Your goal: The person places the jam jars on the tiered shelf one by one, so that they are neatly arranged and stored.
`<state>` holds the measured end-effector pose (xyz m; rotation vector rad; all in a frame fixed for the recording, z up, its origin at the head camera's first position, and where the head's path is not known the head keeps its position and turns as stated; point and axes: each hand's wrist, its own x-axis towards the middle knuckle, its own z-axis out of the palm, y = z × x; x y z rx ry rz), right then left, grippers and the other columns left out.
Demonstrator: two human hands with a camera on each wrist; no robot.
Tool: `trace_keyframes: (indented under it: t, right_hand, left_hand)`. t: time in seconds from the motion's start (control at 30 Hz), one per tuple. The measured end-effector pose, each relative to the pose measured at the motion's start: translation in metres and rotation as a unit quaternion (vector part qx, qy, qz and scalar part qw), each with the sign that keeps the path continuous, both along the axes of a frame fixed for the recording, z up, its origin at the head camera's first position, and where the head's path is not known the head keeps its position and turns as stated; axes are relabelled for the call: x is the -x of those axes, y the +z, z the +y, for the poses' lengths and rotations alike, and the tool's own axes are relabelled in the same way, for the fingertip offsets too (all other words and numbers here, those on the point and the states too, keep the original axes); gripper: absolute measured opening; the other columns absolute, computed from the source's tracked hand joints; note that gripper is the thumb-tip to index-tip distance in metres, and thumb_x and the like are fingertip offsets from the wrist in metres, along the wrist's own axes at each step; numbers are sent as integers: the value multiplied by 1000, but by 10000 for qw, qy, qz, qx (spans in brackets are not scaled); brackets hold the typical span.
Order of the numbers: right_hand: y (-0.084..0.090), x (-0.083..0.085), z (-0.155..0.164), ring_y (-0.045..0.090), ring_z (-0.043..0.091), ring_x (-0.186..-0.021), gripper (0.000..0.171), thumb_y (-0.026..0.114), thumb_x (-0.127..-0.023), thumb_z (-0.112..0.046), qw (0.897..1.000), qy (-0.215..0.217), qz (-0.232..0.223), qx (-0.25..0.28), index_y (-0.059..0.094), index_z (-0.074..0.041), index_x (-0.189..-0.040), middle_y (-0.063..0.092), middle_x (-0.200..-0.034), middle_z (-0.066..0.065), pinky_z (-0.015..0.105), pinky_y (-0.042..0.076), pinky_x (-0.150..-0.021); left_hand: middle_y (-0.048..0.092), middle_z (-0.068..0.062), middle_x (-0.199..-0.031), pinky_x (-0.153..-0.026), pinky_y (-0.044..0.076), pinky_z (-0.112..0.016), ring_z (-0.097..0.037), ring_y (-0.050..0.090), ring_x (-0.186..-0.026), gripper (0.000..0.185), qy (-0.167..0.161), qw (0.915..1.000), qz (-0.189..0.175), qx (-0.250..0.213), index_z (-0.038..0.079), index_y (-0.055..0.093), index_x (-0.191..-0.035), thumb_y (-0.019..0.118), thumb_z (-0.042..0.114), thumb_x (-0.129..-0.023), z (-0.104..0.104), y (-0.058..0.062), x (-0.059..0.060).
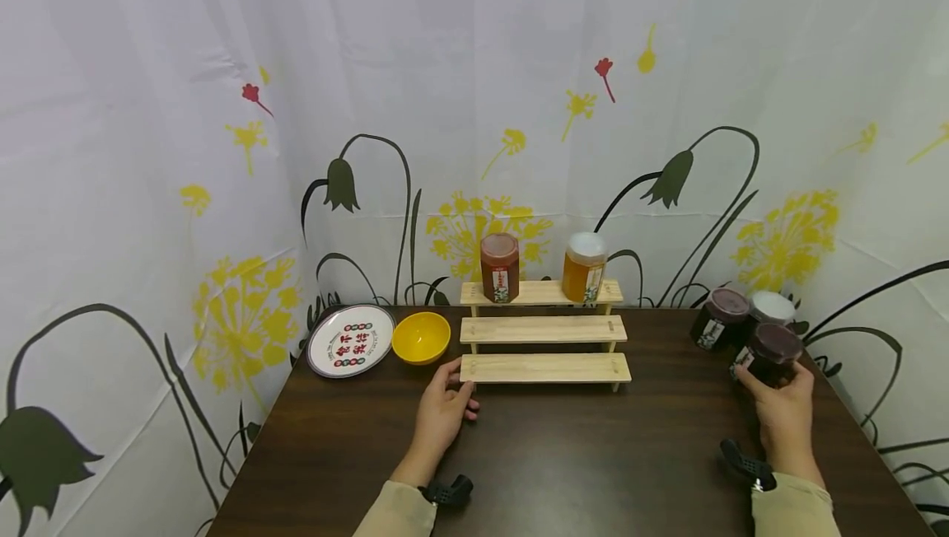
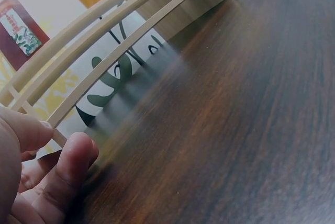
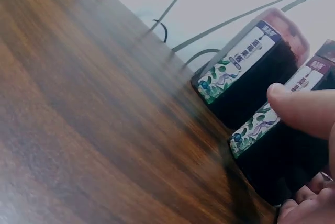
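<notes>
My left hand (image 1: 439, 413) pinches the front left corner of a three-tier wooden display rack (image 1: 544, 368). In the left wrist view, its fingers (image 2: 35, 134) sit around the end of the lowest tier. On the top tier stand a red-brown jar (image 1: 500, 269) and a jar of amber contents (image 1: 584, 268) with a white lid. Over at the right, my right hand (image 1: 787, 413) grips a dark jam jar (image 1: 769, 354), its thumb (image 3: 301, 108) across the label in the right wrist view. A second dark jar (image 1: 719, 320) stands close beside it, and a white-lidded jar (image 1: 772, 306) is partly hidden behind.
A white plate (image 1: 320, 349) with red lettering leans against the curtain at the back left. Next to it is a yellow bowl (image 1: 421, 338). The dark wooden table (image 1: 578, 455) ends at a patterned curtain (image 1: 474, 109) behind and at both sides.
</notes>
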<state>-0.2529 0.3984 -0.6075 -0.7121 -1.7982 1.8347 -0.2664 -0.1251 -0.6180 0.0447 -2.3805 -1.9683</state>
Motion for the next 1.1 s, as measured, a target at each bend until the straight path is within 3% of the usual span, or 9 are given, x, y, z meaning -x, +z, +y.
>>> trace_keyframes:
  t: [0.13, 0.33, 0.53, 0.7, 1.0, 1.1]
  right_hand:
    - [-4, 0, -2, 54, 2, -118, 82, 87, -94, -17, 9953, -143, -580, -761, 41, -11, -161, 55, -134, -12, 0, 45, -82]
    - [-10, -1, -5, 53, 1, -116, 79, 86, -94, -13, 9950, -247, -302, -914, 40, -10, -158, 50, -127, -19, 1, 46, -84]
    - [-13, -2, -9, 55, 1, -118, 70, 86, -94, -14, 9944, -312, -134, -1003, 46, -16, -151, 52, -126, -19, 1, 45, -85]
    - [-13, 0, -10, 55, 0, -115, 61, 84, -94, -5, 9962, -367, 523, -598, 49, -24, -140, 55, -125, -17, 2, 48, -86]
    - [-12, -4, -9, 55, 8, -127, 65, 79, -93, 7, 9833, -479, 1732, 281, 50, -17, -147, 57, -135, -9, 10, 49, -94]
    - [-12, -2, -9, 57, 9, -126, 67, 77, -92, 13, 9764, -484, 2081, 314, 50, -13, -147, 58, -135, -5, 9, 52, -95]
  left_hand:
    - [68, -22, -125, -62, 68, -32, -23, 75, -75, 50, -6, 10000, -10, -10, 11, 54, -156, 68, 11, -108, 0, -2, 2]
    - [69, -21, -127, -62, 68, -32, -23, 75, -75, 51, -30, 10000, -41, -21, 12, 54, -157, 68, 12, -108, -1, -3, 2]
    - [69, -21, -127, -62, 68, -32, -24, 75, -75, 51, -20, 10000, -30, 7, 12, 54, -157, 68, 12, -108, -1, -2, 2]
    - [69, -22, -127, -62, 68, -32, -24, 75, -75, 51, -12, 10000, -59, -7, 11, 54, -157, 68, 12, -108, -1, -2, 2]
    - [68, -22, -127, -61, 67, -31, -24, 75, -74, 50, -35, 10000, -28, 28, 11, 54, -156, 68, 10, -108, -1, -2, 0]
    - [68, -23, -128, -62, 67, -31, -25, 75, -74, 50, -45, 10000, -11, -1, 12, 54, -156, 68, 9, -108, -1, -1, 1]
